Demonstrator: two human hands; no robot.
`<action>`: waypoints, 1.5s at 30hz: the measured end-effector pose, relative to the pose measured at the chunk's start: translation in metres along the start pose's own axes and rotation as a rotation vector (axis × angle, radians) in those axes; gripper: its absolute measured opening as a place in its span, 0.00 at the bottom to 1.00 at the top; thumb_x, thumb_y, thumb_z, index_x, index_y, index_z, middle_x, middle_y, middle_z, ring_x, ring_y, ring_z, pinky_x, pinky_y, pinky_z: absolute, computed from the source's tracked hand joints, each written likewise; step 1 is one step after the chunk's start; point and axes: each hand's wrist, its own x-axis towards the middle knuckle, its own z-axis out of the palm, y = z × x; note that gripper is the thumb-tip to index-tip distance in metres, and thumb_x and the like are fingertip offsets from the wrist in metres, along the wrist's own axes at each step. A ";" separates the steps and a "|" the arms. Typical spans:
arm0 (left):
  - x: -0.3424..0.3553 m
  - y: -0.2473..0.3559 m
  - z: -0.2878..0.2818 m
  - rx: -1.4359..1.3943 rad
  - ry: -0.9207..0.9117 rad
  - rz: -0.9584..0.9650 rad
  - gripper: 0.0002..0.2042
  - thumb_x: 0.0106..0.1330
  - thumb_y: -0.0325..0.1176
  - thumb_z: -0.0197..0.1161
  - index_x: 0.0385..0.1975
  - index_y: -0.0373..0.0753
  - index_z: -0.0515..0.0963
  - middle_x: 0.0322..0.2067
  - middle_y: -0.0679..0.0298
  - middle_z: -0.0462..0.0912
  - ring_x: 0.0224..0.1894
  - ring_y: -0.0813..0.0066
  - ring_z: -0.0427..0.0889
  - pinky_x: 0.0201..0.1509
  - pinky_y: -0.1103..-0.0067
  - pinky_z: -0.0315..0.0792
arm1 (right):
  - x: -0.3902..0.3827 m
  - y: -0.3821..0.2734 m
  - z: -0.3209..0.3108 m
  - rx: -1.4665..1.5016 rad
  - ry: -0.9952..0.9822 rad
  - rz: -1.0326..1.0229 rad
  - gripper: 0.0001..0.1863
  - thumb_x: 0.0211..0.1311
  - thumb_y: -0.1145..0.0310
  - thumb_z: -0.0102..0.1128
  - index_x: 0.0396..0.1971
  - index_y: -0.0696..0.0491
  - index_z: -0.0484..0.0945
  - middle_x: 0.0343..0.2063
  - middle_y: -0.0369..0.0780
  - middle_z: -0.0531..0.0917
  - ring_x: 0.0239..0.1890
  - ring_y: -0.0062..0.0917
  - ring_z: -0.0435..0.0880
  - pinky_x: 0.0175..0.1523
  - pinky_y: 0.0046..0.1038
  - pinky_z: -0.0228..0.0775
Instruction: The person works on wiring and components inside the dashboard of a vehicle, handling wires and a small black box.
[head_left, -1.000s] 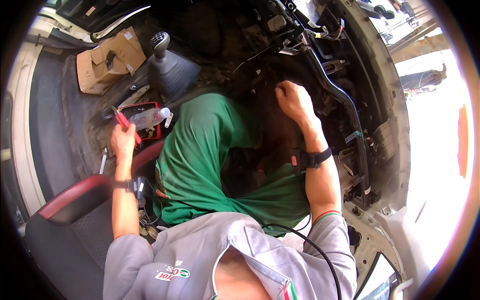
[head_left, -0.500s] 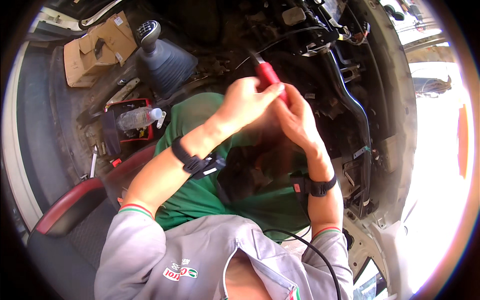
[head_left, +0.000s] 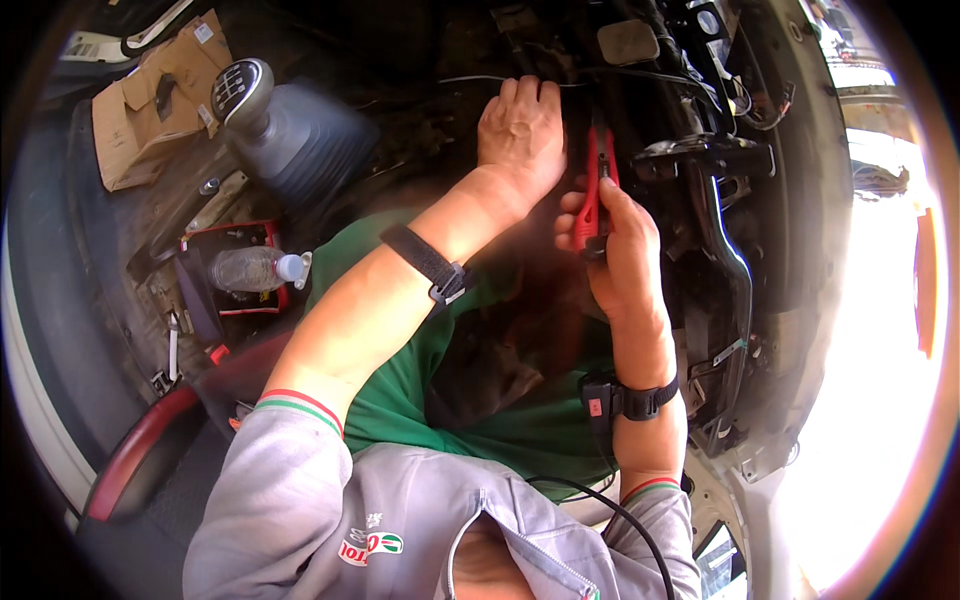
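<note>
My right hand point(head_left: 620, 230) is closed round a red-handled tool point(head_left: 596, 180) that looks like a utility knife, pointing forward into the dark footwell. My left hand point(head_left: 520, 130) is left of the tool, its fingers curled over at a thin pale wire point(head_left: 460, 78); whatever they grip is hidden. Beyond the tool, a cable point(head_left: 660, 75) crosses toward black brackets and wiring point(head_left: 720, 155). Both forearms wear black straps, and my green-trousered legs lie beneath them.
To the left are the gear lever point(head_left: 245, 95), a torn cardboard box point(head_left: 130, 130), a red-edged tray point(head_left: 230, 305) holding a plastic bottle point(head_left: 240, 268), a wrench point(head_left: 173, 350) and the seat point(head_left: 140, 450). A bent black metal tube point(head_left: 730, 270) runs along the right; bright daylight lies beyond.
The red tool went from my left hand at the side to my right hand in front. My left hand moved up and forward to the wire; the view has shifted slightly.
</note>
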 end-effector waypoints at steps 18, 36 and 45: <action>0.032 -0.031 0.026 0.013 0.075 0.121 0.05 0.57 0.29 0.65 0.32 0.41 0.78 0.33 0.60 0.77 0.39 0.58 0.76 0.42 0.67 0.72 | 0.039 -0.004 0.039 0.366 0.109 0.020 0.14 0.74 0.63 0.49 0.45 0.61 0.70 0.32 0.45 0.80 0.28 0.29 0.81 0.31 0.31 0.79; 0.048 -0.028 0.024 0.012 0.068 0.077 0.04 0.58 0.28 0.62 0.32 0.43 0.80 0.31 0.59 0.79 0.36 0.53 0.81 0.37 0.62 0.76 | 0.040 0.015 0.052 -0.497 0.312 -0.217 0.16 0.75 0.64 0.49 0.45 0.64 0.70 0.30 0.44 0.82 0.22 0.26 0.83 0.25 0.28 0.78; 0.048 -0.030 0.030 0.015 0.011 0.036 0.05 0.61 0.40 0.65 0.31 0.49 0.84 0.29 0.64 0.84 0.31 0.58 0.84 0.31 0.64 0.77 | 0.061 0.040 0.031 -0.939 0.257 -0.707 0.11 0.59 0.76 0.55 0.37 0.68 0.77 0.21 0.41 0.75 0.18 0.29 0.74 0.22 0.32 0.68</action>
